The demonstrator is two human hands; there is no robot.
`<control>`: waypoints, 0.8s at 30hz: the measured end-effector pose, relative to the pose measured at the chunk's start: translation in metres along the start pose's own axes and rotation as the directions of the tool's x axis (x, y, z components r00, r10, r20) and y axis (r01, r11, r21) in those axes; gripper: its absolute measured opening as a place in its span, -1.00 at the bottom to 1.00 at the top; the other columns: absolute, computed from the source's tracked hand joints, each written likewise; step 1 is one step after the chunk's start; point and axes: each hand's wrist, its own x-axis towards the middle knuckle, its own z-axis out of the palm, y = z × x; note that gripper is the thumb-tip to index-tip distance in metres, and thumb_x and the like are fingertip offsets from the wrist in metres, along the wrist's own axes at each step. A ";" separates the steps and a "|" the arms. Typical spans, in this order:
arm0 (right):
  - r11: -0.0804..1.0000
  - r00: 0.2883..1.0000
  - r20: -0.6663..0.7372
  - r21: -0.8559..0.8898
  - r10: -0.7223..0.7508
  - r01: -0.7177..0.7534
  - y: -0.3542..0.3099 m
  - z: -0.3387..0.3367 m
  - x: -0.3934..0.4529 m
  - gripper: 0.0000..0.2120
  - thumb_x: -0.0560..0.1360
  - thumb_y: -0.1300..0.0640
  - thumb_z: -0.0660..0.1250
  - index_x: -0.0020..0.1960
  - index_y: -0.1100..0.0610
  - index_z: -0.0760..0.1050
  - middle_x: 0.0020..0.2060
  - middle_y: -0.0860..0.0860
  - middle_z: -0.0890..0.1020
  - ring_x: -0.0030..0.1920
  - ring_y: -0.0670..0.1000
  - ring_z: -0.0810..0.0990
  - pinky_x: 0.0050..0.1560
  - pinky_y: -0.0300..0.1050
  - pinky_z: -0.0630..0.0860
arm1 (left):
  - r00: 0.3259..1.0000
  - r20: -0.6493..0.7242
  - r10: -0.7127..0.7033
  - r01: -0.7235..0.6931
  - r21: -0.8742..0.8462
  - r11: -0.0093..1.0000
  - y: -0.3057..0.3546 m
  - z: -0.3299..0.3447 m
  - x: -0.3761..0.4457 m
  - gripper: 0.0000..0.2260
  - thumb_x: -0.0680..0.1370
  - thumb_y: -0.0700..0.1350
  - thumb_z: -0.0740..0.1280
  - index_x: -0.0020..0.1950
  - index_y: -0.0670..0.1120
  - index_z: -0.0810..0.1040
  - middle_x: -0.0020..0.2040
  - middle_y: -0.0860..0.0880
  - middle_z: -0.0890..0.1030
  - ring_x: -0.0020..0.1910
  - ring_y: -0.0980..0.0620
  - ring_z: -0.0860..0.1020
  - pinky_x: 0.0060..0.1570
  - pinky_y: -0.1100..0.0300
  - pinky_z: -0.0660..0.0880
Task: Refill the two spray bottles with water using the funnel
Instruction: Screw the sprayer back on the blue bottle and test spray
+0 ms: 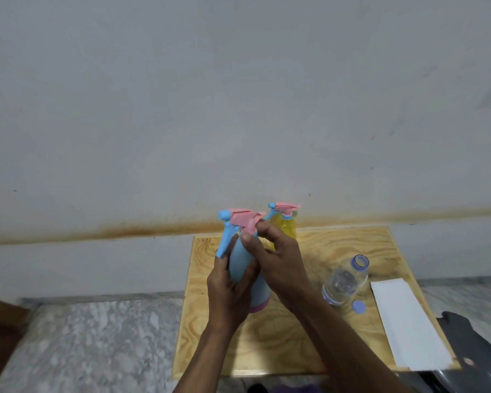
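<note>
Hidden parts: the lower body of the blue spray bottle [245,268] is partly covered by both hands; most of the yellow spray bottle [285,226] stands behind the right hand [281,268], so only its upper body and head show.
Cut off: both forearms run out of the bottom edge; a dark grey object [474,350] at lower right is cropped and hard to identify.
Not found: no funnel can be made out on the board.
Blue spray bottle: pale blue body with a pink band at its base, pink trigger head [243,218] with a blue nozzle and blue lever; tilted, its base near the plywood board [295,350], left of centre.
Left hand [228,290]: wrapped around the blue bottle's body, fingers closed on it.
Right hand: thumb and fingertips pinched on the pink collar under the trigger head.
Yellow spray bottle: translucent yellow, upright at the board's far edge by the wall, with a matching pink and blue head; liquid level unclear.
Water bottle [345,280]: clear plastic, uncapped, standing right of the hands; water in it cannot be judged.
Cap [359,307]: blue, lying on the board just beside the water bottle's base.
White sheet [406,321]: flat on the board's right side.
</note>
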 end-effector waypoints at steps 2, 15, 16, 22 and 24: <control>0.999 0.998 -0.061 0.021 0.030 -0.028 -0.001 0.000 -0.004 -0.81 0.47 0.08 0.49 0.05 0.10 0.62 -0.03 -0.07 0.69 0.00 -0.14 0.66 0.02 0.00 0.65 | 0.999 0.024 0.038 -0.039 0.030 0.999 0.001 -0.001 -0.003 -0.53 0.45 0.17 0.38 0.31 0.04 0.47 0.18 0.32 0.57 0.11 0.28 0.59 -0.07 0.44 0.50; 0.987 0.990 -0.115 -0.149 -0.075 0.058 -0.007 -0.009 -0.020 -0.92 0.46 0.04 0.50 -0.04 -0.05 0.70 -0.09 -0.12 0.72 -0.05 -0.06 0.68 0.01 0.10 0.62 | 0.998 0.048 0.043 -0.045 0.048 0.998 -0.002 -0.002 -0.026 -0.54 0.46 0.12 0.41 0.31 0.07 0.41 0.15 0.28 0.59 0.11 0.31 0.59 -0.05 0.44 0.52; 0.988 0.987 -0.149 -0.148 -0.067 0.045 -0.006 -0.007 -0.023 -0.92 0.45 0.02 0.52 -0.06 -0.04 0.71 -0.11 -0.13 0.71 -0.06 -0.07 0.68 -0.01 0.08 0.62 | 0.998 0.048 0.048 -0.050 0.049 0.998 -0.003 -0.002 -0.029 -0.53 0.45 0.11 0.41 0.32 0.05 0.40 0.18 0.24 0.57 0.11 0.31 0.59 -0.04 0.44 0.52; 0.997 0.974 -0.225 -0.071 0.016 -0.032 -0.008 -0.007 -0.041 -0.84 0.34 0.01 0.60 -0.12 0.01 0.72 -0.20 -0.06 0.73 -0.12 -0.04 0.70 -0.06 0.04 0.64 | 0.998 0.064 0.005 -0.005 0.012 1.000 -0.002 -0.005 -0.045 -0.55 0.41 0.14 0.44 0.25 0.14 0.42 0.12 0.27 0.60 0.08 0.23 0.61 -0.07 0.39 0.54; 0.997 0.990 -0.136 -0.053 0.047 -0.055 -0.013 -0.014 -0.043 -0.82 0.33 0.07 0.61 -0.10 0.06 0.70 -0.21 -0.05 0.72 -0.17 -0.09 0.67 -0.12 -0.08 0.61 | 0.997 0.080 -0.013 0.013 0.001 1.000 -0.002 -0.007 -0.052 -0.56 0.40 0.15 0.46 0.23 0.13 0.44 0.12 0.26 0.60 0.07 0.17 0.62 -0.09 0.34 0.56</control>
